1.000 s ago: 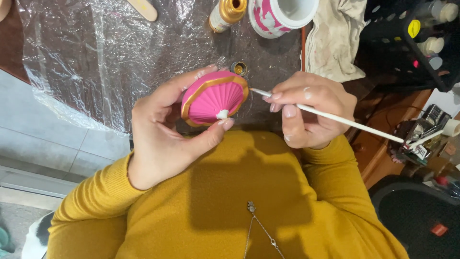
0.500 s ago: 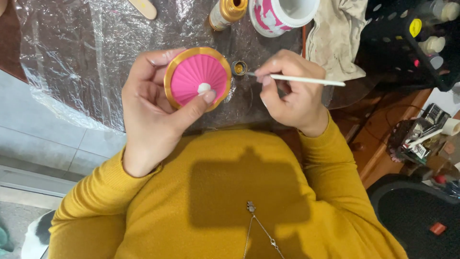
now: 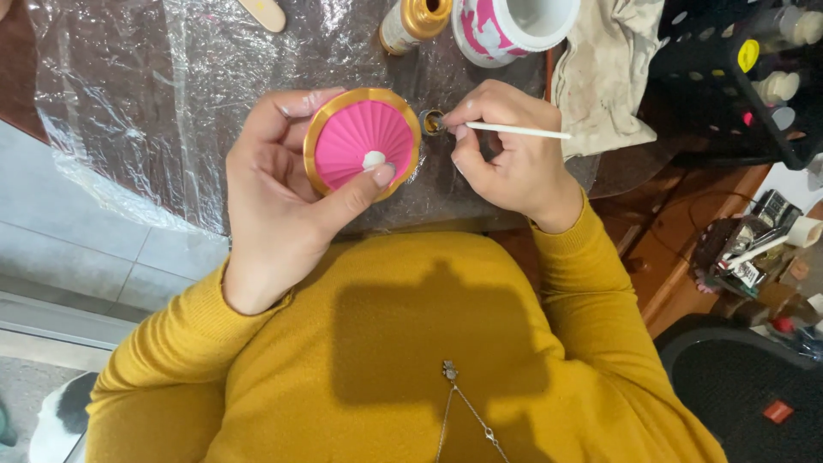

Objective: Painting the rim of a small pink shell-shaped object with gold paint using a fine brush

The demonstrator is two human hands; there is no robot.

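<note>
Two bare hands work over a table draped in crinkled clear plastic sheet (image 3: 129, 111). The left hand (image 3: 283, 206) is closed around a round pink disc (image 3: 362, 141), thumb pressed across its lower edge and fingers curled behind the rim, holding it up just above the sheet. The disc is ribbed like a fan, its pleats running out from a small white dot near the thumb, and a smooth band of gold rings it. The right hand (image 3: 506, 159) pinches a thin white brush handle (image 3: 519, 130), its tip resting in a tiny gold-filled cap (image 3: 433, 122) just beside the disc. Farther out stand a gold-capped paint bottle (image 3: 413, 21), a pink-and-white ceramic cup (image 3: 510, 26) and a stained, crumpled cloth (image 3: 604, 69).
</note>
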